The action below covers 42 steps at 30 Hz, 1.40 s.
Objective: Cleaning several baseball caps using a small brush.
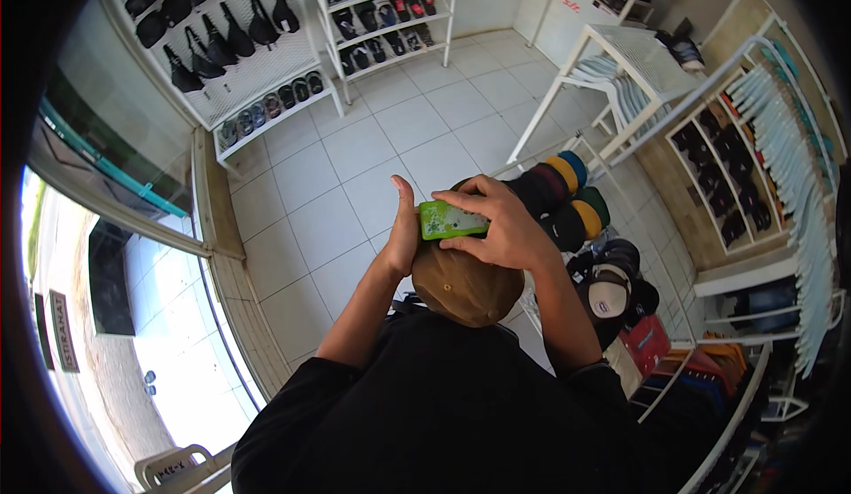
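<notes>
A brown cap (469, 288) is held up in front of my black shirt, its rounded crown facing me. My left hand (401, 235) supports the cap from its left side, thumb pointing up; its other fingers are mostly hidden. Between the thumb and fingers of my right hand (505, 221) is a bright green block (452, 220), perhaps a brush, with a pale speckled top. The block lies against the far upper part of the cap, and its underside is out of sight.
Stacked caps (565, 175) in several colours stand on a rack just right of my hands, with a beige cap (608, 291) nearer. Hanging clothes (791, 195) line the right side. Ahead are a shelf of sandals (385, 25) and a bag display (226, 35); a glass doorway (186, 321) is left.
</notes>
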Available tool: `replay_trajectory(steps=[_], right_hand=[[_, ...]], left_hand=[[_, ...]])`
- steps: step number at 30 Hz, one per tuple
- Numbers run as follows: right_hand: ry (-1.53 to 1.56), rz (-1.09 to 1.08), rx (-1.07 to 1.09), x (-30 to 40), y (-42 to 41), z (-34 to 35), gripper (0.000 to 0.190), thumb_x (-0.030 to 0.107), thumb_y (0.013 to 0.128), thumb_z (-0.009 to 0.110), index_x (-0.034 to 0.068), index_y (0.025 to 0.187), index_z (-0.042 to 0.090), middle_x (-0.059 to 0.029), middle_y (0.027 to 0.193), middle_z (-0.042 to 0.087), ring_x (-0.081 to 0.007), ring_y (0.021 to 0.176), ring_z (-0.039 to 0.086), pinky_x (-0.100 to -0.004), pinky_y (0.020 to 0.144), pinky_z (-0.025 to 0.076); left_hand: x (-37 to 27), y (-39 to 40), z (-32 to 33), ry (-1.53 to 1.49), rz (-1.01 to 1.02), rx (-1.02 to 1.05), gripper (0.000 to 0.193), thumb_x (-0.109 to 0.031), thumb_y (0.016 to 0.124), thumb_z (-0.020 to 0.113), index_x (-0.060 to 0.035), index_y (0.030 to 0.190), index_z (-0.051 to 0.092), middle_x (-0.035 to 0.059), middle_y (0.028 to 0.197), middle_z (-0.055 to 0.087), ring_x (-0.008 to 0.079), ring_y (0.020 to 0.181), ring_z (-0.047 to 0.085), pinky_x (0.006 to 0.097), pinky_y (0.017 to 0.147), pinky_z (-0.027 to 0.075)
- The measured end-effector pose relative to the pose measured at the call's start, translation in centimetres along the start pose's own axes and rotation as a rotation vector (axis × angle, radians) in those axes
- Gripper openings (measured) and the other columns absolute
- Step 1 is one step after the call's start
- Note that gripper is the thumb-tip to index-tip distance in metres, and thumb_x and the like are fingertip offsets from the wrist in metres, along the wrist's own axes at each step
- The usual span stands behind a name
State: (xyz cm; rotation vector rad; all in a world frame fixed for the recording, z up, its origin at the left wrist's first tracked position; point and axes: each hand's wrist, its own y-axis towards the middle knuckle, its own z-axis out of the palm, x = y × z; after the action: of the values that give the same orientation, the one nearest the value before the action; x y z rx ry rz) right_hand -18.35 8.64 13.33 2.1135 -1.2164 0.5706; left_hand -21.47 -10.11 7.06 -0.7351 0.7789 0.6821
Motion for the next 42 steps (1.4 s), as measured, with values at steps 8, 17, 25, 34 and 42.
replay_trajectory(steps=[8, 17, 25, 34, 42], right_hand=[[-0.071, 0.006, -0.418, -5.8, 0.7, -0.6, 0.059, 0.018, 0.077, 0.088, 0.005, 0.129, 0.065, -0.0164, 0.107, 0.063, -0.0331, 0.098, 0.064, -0.0398, 0.087, 0.053], [0.114, 0.228, -0.564, -11.0, -6.7, -2.5, 0.053, 0.021, 0.083, 0.085, -0.002, 0.124, 0.061, -0.0176, 0.115, 0.068, -0.0287, 0.107, 0.066, -0.0381, 0.095, 0.051], [0.052, 0.494, -0.7, -12.9, -19.1, -8.4, 0.055, 0.028, 0.085, 0.085, 0.003, 0.128, 0.061, -0.0111, 0.111, 0.071, -0.0192, 0.098, 0.065, -0.0337, 0.089, 0.051], [0.347, 0.498, -0.654, -11.2, -25.1, -9.9, 0.054, 0.02, 0.085, 0.084, 0.004, 0.13, 0.06, -0.0136, 0.119, 0.065, -0.0227, 0.113, 0.061, -0.036, 0.101, 0.046], [1.167, 0.415, -0.471, -15.8, -27.1, -8.8, 0.042, 0.013, 0.094, 0.072, 0.002, 0.131, 0.056, -0.0057, 0.119, 0.066, -0.0138, 0.109, 0.063, -0.0294, 0.096, 0.049]], left_hand=[[0.8, -0.2, 0.5, 0.035, 0.121, -0.069, 0.094, -0.071, 0.103, 0.02, 0.0095, 0.134, 0.058, 0.0204, 0.124, 0.067, 0.0241, 0.113, 0.067, 0.0348, 0.098, 0.055], [4.0, 2.7, 5.3, -0.009, 0.073, -0.038, 0.054, -0.042, 0.107, 0.055, 0.0085, 0.123, 0.064, 0.0153, 0.111, 0.072, 0.0191, 0.094, 0.072, 0.0311, 0.083, 0.06], [8.5, 5.8, 13.6, -0.228, -0.012, 0.101, 0.056, -0.044, 0.107, 0.052, 0.0067, 0.129, 0.061, 0.0145, 0.118, 0.07, 0.0198, 0.101, 0.071, 0.0332, 0.089, 0.059], [14.0, 5.0, 18.0, -0.358, 0.086, 0.1, 0.059, -0.047, 0.109, 0.047, 0.0053, 0.135, 0.055, 0.0155, 0.123, 0.068, 0.0215, 0.108, 0.07, 0.0347, 0.092, 0.059], [15.1, -0.1, 16.4, -0.267, 0.356, -0.168, 0.056, -0.047, 0.109, 0.047, 0.0025, 0.134, 0.056, 0.0132, 0.122, 0.068, 0.0193, 0.104, 0.07, 0.0344, 0.091, 0.059]])
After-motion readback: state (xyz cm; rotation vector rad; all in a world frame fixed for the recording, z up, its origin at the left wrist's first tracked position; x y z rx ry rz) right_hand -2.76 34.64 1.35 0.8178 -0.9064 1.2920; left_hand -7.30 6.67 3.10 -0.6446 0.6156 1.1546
